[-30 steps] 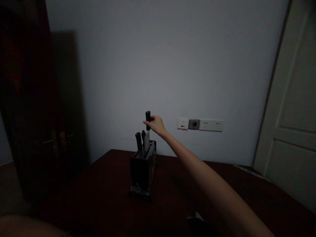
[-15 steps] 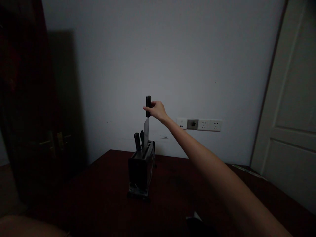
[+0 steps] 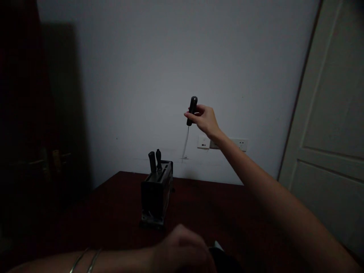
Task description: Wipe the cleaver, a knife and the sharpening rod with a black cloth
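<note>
My right hand pinches the black handle of a kitchen knife and holds it up in front of the wall. Its thin-looking blade points down, seen nearly edge-on. To the left, a dark knife block stands on the table with two black handles sticking out of its slotted top. Low in the view my left hand reaches across, blurred, its fingers not clear. Just beside it lies a dark thing with a pale pointed tip, mostly cut off by the bottom edge and too dark to name.
The dark red table reaches back to a pale wall. Wall sockets sit partly behind my right forearm. A white panelled door is at right, and a dark door with a handle at left.
My right hand has drawn the knife up out of the knife block and carried it right. My left hand has come in from the lower left towards the dark thing.
</note>
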`<state>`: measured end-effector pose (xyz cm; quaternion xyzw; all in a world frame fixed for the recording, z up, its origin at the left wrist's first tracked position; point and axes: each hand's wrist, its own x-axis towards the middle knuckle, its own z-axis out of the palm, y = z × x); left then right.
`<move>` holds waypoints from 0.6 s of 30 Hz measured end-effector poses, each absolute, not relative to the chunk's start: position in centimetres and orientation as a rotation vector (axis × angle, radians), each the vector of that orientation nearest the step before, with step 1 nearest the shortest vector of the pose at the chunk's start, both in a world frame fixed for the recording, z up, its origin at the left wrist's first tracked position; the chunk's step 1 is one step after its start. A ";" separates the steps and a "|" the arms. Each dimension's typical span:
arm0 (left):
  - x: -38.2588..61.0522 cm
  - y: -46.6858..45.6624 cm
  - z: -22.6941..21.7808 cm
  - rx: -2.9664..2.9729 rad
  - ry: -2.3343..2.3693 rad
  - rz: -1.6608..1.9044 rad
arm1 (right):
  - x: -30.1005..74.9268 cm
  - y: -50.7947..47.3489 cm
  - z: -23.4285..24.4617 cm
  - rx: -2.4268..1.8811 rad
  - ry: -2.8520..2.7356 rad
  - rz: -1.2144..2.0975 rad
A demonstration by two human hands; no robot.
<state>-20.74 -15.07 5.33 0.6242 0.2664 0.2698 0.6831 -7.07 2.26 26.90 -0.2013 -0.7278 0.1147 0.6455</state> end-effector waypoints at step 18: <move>-18.8 -9.7 10.5 1.142 0.470 0.798 | -0.5 -5.8 12.6 -0.490 -1.865 -0.208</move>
